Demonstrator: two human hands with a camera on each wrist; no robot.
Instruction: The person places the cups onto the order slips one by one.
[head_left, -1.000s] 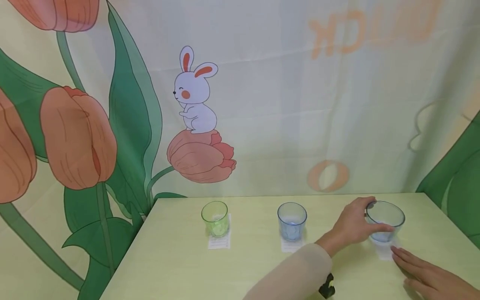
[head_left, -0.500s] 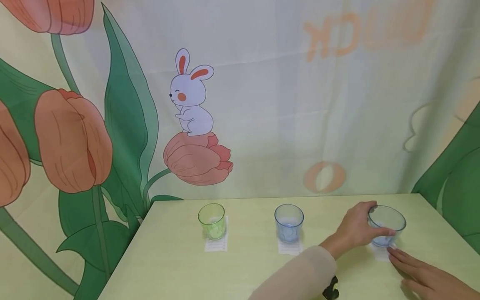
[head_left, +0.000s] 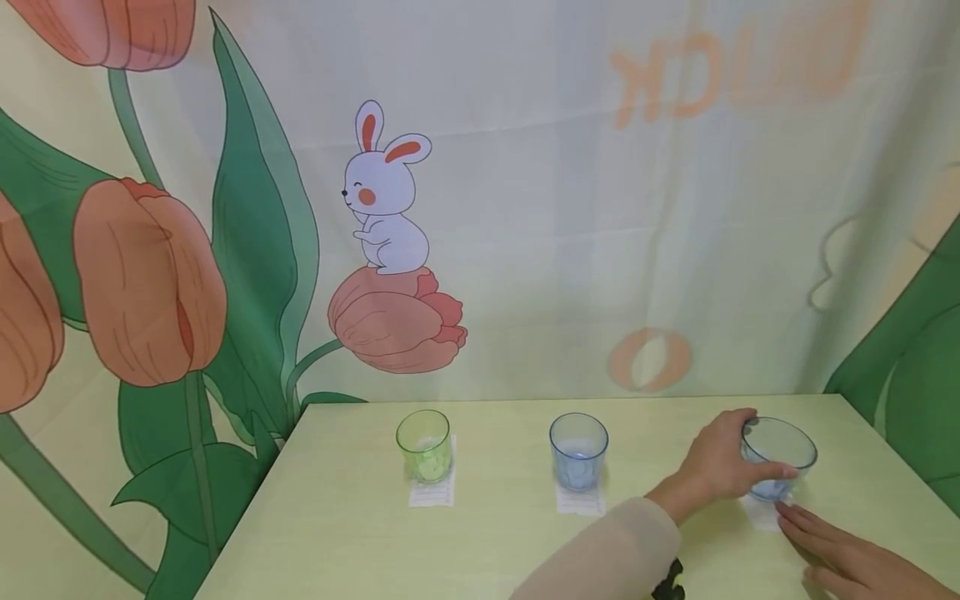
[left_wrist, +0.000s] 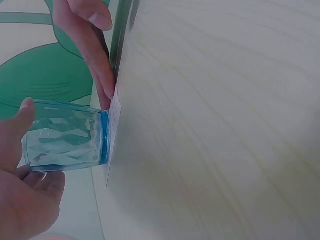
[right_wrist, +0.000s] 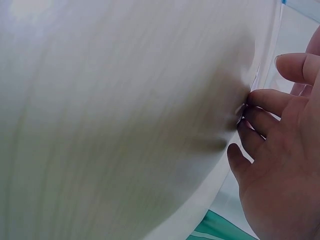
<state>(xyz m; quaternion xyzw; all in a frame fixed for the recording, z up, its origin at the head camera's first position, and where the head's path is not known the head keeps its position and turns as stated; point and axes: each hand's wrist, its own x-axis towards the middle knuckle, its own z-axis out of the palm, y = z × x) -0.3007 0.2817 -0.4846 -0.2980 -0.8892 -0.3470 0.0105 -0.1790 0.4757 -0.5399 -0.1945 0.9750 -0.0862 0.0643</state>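
My left hand (head_left: 720, 462) grips a clear blue drinking glass (head_left: 780, 442) at the table's far right, thumb across its near side. In the left wrist view the glass (left_wrist: 67, 137) stands with its base on a thin white paper slip (left_wrist: 114, 125), the fingers and thumb at its upper end. Just nearer than the glass, my right hand (head_left: 843, 546) reaches in from the right with fingers extended. Its fingertips touch down beside the base, at the paper slip (head_left: 763, 517). In the right wrist view, the right hand (right_wrist: 280, 140) holds nothing between its fingers.
A second blue glass (head_left: 579, 458) stands mid-table on a printed paper slip (head_left: 580, 503), and a green glass (head_left: 424, 454) farther left on another slip (head_left: 431, 496). Behind the pale wooden table (head_left: 337, 533) hangs a curtain (head_left: 525, 250) with tulips and a rabbit.
The left hand and the held glass have shifted slightly right and nearer relative to the other glasses. The right hand stays nearly still. The head view has moved a little.
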